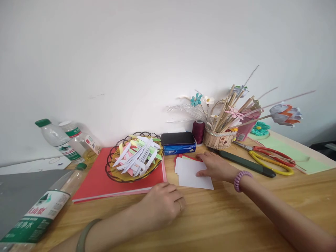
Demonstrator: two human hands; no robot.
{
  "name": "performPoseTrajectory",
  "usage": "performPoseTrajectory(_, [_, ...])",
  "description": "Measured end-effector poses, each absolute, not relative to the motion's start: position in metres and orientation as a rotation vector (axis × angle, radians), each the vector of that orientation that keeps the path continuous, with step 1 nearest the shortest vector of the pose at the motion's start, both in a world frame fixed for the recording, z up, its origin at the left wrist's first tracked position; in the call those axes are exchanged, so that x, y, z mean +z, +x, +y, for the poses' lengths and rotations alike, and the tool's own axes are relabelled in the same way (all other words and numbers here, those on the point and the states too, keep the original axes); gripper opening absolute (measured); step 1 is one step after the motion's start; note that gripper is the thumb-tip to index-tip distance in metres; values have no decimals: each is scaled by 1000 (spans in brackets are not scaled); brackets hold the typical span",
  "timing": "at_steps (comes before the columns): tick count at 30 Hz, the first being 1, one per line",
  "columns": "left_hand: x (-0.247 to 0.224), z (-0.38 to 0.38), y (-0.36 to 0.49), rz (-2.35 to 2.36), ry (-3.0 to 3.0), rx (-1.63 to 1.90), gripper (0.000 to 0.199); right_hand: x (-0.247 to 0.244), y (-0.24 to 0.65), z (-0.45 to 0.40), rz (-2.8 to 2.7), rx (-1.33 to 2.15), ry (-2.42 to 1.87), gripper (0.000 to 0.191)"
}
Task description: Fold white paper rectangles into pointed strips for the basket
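Note:
My right hand (211,166) lies over the right side of a small stack of white paper squares (193,173), thumb and fingers apart and touching it. Red and yellow-green sheets peek out at the stack's far edge. My left hand (166,203) rests on the table just left of and nearer than the stack, its fingers curled in and a ring on one; nothing shows in it. Beyond it, a yellow woven basket (114,171) full of folded paper strips (141,154) sits on red paper sheets (91,178).
Behind the stack, a phone (178,138) lies on a blue packet (181,148), beside a maroon thread spool (198,132). A holder (219,138) bears sticks and craft flowers. On the right are a dark green cutter-like tool (246,162) and scissors (273,159); bottles (39,210) stand left.

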State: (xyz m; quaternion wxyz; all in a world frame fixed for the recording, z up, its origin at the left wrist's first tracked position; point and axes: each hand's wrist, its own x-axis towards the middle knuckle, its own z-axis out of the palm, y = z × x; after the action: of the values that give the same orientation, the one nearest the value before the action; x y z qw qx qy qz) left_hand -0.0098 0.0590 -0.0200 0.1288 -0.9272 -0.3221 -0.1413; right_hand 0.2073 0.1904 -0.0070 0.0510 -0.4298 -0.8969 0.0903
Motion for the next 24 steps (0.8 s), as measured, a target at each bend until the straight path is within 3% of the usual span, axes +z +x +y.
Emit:
performPoseTrajectory(5, [-15, 62, -11, -1064, -2583, -697, 21, 0, 203, 178, -2755, 322, -1268, 27])
performPoseTrajectory(9, [-12, 61, -12, -1186, -2612, -734, 26, 6, 206, 161, -2655, 259, -1290, 10])
performPoseTrajectory(14, [0, 55, -9, -1720, -2876, -766, 24, 13, 205, 137, -2538, 84, -1247, 26])
performPoseTrajectory(16, [4, 53, -6, -2012, -3048, -1006, 31, 12, 198, 121, -2541, 30, -1171, 29])
performPoseTrajectory(19, [3, 55, -2, -2075, -3373, -1688, 53, 6, 183, 94, -2635, 30, -892, 35])
performPoseTrajectory(21, [-2, 58, -1, -2037, -3308, -2182, 53, 3, 175, 80, -2653, 25, -714, 38])
performPoseTrajectory(24, [-9, 65, -2, -2178, -2884, -2626, 47, 4, 173, 74, -2617, 230, -606, 33])
